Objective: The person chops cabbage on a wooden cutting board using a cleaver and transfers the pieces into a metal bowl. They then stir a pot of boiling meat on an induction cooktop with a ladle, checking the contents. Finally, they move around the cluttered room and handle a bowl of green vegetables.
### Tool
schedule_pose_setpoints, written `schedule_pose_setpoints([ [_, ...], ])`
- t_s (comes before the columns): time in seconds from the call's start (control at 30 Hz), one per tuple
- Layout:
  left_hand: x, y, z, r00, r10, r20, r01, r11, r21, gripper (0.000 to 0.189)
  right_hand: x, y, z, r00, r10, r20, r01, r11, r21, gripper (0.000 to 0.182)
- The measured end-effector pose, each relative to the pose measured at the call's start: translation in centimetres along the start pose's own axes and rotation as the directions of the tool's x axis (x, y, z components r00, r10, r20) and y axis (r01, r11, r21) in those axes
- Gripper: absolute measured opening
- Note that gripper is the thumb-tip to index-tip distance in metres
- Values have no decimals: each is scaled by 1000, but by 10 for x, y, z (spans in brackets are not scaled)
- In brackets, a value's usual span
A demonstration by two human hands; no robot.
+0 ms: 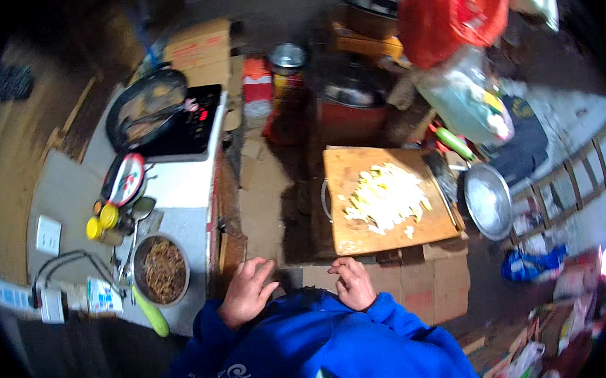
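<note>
My left hand (247,293) is held in front of my blue jacket with the fingers apart and nothing in it. Near the lower left corner of the wooden cutting board (349,175), my right hand (354,284) is also empty, its fingers loosely bent. A heap of chopped pale yellow-green vegetable (388,199) lies on the board. What looks like a cleaver (442,179) rests along the board's right edge. To the left, on the counter (193,233), a metal bowl (187,281) holds brown shredded food (158,267).
A black wok (113,115) with a utensil inside sits on an induction cooktop (173,148) showing red lit digits. Yellow-lidded jars (102,224) and a green squash-like vegetable (152,313) are on the counter. A metal basin (488,202) stands right of the board. Red plastic bags (444,16) hang above.
</note>
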State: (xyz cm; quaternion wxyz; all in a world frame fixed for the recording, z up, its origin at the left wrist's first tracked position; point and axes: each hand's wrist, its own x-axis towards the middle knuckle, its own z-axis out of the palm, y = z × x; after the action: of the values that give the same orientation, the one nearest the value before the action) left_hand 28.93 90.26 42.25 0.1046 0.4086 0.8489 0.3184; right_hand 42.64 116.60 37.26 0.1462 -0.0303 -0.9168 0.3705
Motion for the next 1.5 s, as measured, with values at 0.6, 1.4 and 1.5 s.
schedule_pose_setpoints([
  [0.6,45,6,24,910,297,289,-277,955,-108,47,-83,-30,15,912,230,-340,-267,961,-65,23],
  [1.4,44,179,126,620,457,638,-522,847,-99,50,-268,-17,-30,542,350,-764,-473,878,67,26],
  [1.5,41,228,154,546,510,665,-576,805,-144,51,-313,-12,-45,463,379,-801,-547,834,78,27],
])
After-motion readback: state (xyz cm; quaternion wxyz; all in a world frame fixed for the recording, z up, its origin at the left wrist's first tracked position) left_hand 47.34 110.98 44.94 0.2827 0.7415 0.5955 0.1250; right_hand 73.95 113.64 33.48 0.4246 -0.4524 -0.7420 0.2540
